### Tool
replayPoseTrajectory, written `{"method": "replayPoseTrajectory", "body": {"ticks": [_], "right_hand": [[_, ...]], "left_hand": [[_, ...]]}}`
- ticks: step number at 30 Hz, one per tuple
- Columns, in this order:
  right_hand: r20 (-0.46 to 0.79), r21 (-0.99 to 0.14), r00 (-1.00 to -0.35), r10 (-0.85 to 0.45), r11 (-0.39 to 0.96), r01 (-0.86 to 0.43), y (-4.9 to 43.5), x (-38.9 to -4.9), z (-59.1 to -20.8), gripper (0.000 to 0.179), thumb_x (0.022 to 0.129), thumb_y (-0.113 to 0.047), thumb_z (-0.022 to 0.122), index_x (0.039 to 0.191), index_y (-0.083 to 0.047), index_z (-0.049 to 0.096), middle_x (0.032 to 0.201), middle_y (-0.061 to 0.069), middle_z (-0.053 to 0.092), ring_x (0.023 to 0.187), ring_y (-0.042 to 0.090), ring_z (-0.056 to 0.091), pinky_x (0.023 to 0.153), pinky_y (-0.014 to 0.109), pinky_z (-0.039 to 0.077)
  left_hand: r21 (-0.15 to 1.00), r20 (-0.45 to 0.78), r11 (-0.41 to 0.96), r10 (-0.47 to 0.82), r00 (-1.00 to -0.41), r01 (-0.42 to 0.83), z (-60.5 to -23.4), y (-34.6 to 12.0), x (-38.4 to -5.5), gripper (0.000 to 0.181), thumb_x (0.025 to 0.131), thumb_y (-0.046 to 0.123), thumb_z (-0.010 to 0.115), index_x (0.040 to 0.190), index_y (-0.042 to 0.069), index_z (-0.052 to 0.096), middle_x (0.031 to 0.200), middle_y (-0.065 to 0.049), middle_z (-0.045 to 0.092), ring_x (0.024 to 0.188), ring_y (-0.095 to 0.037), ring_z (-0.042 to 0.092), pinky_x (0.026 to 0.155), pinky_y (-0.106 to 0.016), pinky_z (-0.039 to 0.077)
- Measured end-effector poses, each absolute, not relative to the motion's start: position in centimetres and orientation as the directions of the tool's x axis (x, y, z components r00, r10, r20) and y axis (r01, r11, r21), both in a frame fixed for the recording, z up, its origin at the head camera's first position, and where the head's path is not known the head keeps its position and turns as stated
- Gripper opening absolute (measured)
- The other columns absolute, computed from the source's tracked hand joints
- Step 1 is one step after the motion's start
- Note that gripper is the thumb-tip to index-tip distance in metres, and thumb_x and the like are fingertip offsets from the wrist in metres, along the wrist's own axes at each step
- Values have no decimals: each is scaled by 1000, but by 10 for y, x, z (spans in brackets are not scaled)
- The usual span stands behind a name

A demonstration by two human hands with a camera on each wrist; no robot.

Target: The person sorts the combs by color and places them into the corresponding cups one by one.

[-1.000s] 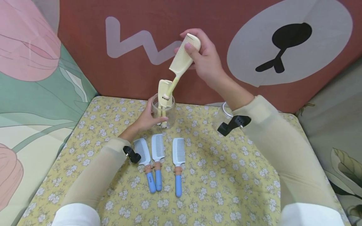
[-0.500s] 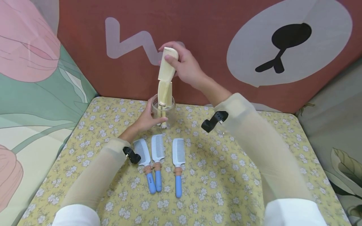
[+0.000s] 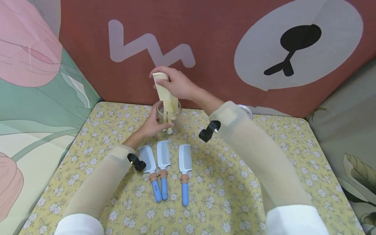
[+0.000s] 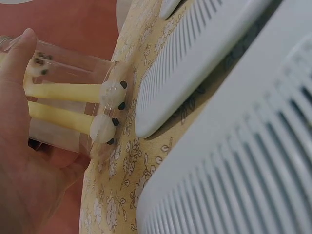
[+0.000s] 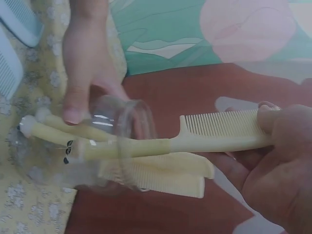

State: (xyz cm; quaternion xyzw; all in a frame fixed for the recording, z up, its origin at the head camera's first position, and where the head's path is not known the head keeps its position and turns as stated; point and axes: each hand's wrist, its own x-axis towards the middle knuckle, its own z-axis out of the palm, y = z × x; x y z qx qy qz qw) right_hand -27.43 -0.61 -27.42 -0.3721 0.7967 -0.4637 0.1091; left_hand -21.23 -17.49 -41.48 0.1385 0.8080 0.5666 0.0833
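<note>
My left hand [image 3: 151, 125] grips a clear jar [image 3: 178, 121] from its left side, holding it upright on the table. Two pale yellow combs [image 5: 180, 170] stand in the jar, toothed heads sticking out above the rim. Through the jar wall in the left wrist view, their handles [image 4: 68, 92] end in round white tips with black spots near the bottom. Above the jar, my right hand [image 3: 180, 85] pinches a third pale yellow comb [image 5: 222, 141] by its toothed head. That comb's handle points down through the jar's mouth, its tip inside.
Three light blue combs with brown collars and blue handles lie on the floral tablecloth in front of the jar: a left comb [image 3: 148, 158], a middle comb [image 3: 163, 153] and a right comb [image 3: 185, 158]. A second clear round rim [image 3: 249, 111] shows behind my right forearm.
My right hand has come left and down with the yellow comb, whose handle has passed from above the jar into its mouth. The left hand keeps its grip on the jar.
</note>
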Motion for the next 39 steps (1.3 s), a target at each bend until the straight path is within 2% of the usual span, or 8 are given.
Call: {"method": "replayPoseTrajectory", "body": {"ticks": [6,11,19,25,29,31,36,39], "right_hand": [[141,-789,-694,-706,343,-509,-9,-275,-294,25,108,-15,51,131,-13,61,116,10,69,101,13,68,81,31,53],[132,-768,-689,-712,367,-526,-11,-275,-310,24,108,-13,52,130,-13,62,118,11,68,101,15,66,84,33,52],[92,-688,-692,-716,456,-564,-14,-273,-324,24,107,-12,54,128,-13,64,122,4,64,108,19,59,90,35,49],[105,-676,-695,-711,462,-574,-14,-272,-325,21,106,-12,56,124,-15,66,118,3,64,106,19,59,88,35,49],[93,-671,-704,-704,479,-567,-13,-271,-325,23,104,-13,60,127,-12,65,119,5,63,105,20,59,87,35,49],[92,-670,-710,-698,485,-563,-13,-271,-325,26,103,-13,62,128,-11,64,121,6,62,106,20,59,88,35,49],[137,-675,-705,-696,455,-581,-14,-270,-325,29,102,-14,64,131,-11,61,126,4,63,110,18,59,93,33,48],[174,-679,-694,-699,425,-599,-15,-269,-322,32,101,-12,64,133,-8,60,129,5,63,114,18,59,95,30,47]], "left_hand": [[940,15,318,324,-946,124,-415,-175,-212,100,94,9,72,161,10,-1,162,-22,21,148,-40,26,116,-61,29],[935,5,336,300,-954,111,-432,-179,-222,103,93,12,75,162,15,-2,161,-21,20,144,-39,30,115,-60,31],[926,32,352,285,-958,135,-452,-183,-232,108,92,21,77,163,25,-5,165,-11,18,150,-33,23,117,-59,29],[924,58,347,291,-955,162,-451,-184,-231,104,92,21,77,162,21,0,163,-12,22,149,-33,24,116,-60,28],[922,55,352,288,-956,160,-450,-184,-231,104,92,22,77,162,20,0,162,-13,24,149,-32,25,116,-59,28],[917,45,370,281,-959,152,-450,-183,-231,105,91,25,78,162,20,0,155,-15,32,141,-32,34,112,-55,35],[921,53,356,290,-955,159,-451,-183,-231,105,92,23,77,161,24,-1,151,-12,35,129,-27,41,101,-47,40],[930,71,323,306,-949,174,-452,-184,-232,104,92,17,77,161,25,-1,158,-10,30,136,-28,38,106,-50,38]]}}
